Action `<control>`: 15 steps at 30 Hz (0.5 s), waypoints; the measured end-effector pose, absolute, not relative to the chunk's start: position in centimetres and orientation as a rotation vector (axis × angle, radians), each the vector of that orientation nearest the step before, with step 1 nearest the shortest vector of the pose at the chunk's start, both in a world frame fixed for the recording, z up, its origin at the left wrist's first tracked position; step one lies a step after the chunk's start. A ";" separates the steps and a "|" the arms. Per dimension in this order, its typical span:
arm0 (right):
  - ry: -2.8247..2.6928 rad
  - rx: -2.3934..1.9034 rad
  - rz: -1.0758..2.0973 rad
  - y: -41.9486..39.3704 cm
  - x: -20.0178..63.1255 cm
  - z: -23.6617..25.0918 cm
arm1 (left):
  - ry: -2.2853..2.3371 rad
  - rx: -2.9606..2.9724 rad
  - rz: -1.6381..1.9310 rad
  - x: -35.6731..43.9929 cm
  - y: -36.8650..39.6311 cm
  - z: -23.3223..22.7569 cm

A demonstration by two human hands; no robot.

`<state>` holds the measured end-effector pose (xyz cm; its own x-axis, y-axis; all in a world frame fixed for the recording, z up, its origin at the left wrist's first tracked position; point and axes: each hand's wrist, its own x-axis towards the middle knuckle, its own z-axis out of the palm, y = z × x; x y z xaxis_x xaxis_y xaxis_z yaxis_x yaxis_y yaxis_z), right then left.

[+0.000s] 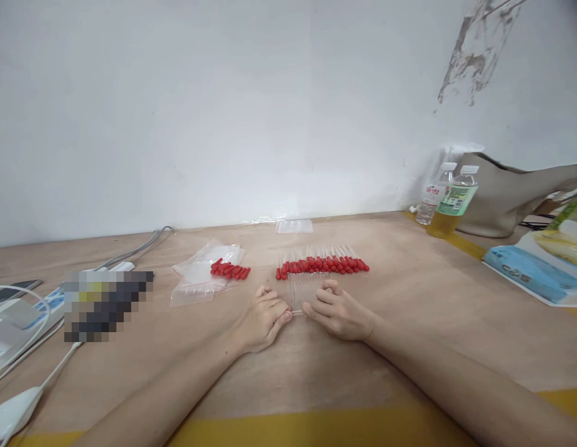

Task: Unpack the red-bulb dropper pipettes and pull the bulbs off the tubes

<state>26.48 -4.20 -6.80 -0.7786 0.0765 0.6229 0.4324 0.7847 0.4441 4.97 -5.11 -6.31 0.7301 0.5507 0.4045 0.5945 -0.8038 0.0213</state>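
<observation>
Droppers [326,264] with red bulbs and thin clear stems lie side by side in a long row at the middle of the table [409,366], just beyond the two hands. Their bulbs point to the near side and their stems to the far side. Between the row and the hands lie clear strips [308,292] of fine lines; I cannot tell whether these are bare tubes or plastic.

The left hand [266,318] rests at the near left corner of the clear strips, fingers curled and thumb against the bent forefinger. The right hand [334,312] sits at their right edge, its fingers bent inward. Whether either hand pinches the strips, I cannot tell.

Left of the row, a small heap of loose red bulbs [230,270] lies on flat clear plastic bags [188,297]. A small clear packet [294,226] lies on the far side, near the wall [223,112].

At the far right stand two bottles, one with a red and white label [429,197] and one with a green label [456,200], beside a beige bag [491,195]. Nearer on the right is a blue tissue pack [516,273]. On the left are a power strip [51,304], cables and a dark, pixelated item [112,310].
</observation>
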 end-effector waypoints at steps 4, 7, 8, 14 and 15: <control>-2.367 -0.338 -0.799 -4.8 27.0 -6.4 | -0.899 -2.843 -0.587 5.0 -5.7 -6.3; -2.394 -0.361 -0.745 -4.8 28.0 -6.5 | -0.960 -2.837 -0.597 4.4 -5.9 -6.3; -2.384 -0.412 -0.702 -4.7 28.5 -6.5 | -1.040 -2.802 -0.639 3.9 -5.8 -6.1; -2.063 -1.163 -0.296 -3.0 30.9 -5.4 | -1.888 -2.230 -1.268 -1.7 -2.4 -1.5; -2.054 -1.271 -0.239 -2.8 31.1 -5.2 | -1.986 -2.143 -1.317 -2.8 -1.4 -0.5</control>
